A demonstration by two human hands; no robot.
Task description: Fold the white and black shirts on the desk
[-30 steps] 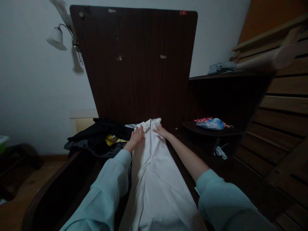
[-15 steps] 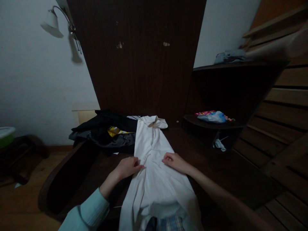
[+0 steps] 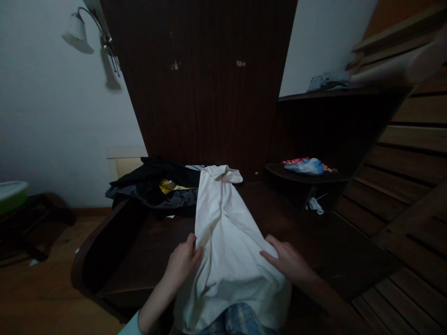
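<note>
head view: a white shirt (image 3: 226,232) lies lengthwise on a dark wooden bed base (image 3: 146,242), collar at 12 o'clock near the headboard (image 3: 202,93), hem spilling over the near edge at 6 o'clock above a plaid cloth (image 3: 237,321). the left hand (image 3: 181,263), at 8 o'clock of the shirt, pinches a fold of its left edge between thumb and curled fingers. the right hand (image 3: 288,260), at 4 o'clock, lies flat on the cloth, fingers extended and close together.

the risk, as judged here: with the hem off the edge and only one side gripped, an uneven pull could drag the shirt askew or bunch it (creases already run down its middle). its collar also sits just beside a pile of dark clothes (image 3: 157,186) at 11 o'clock, where it could catch.

as for containers, a green-rimmed basin (image 3: 10,193) sits at 9 o'clock, its contents out of sight. a small side shelf (image 3: 279,173) at 2 o'clock holds a colourful packet (image 3: 305,166), and something white (image 3: 314,204) sits in the niche below.
</note>
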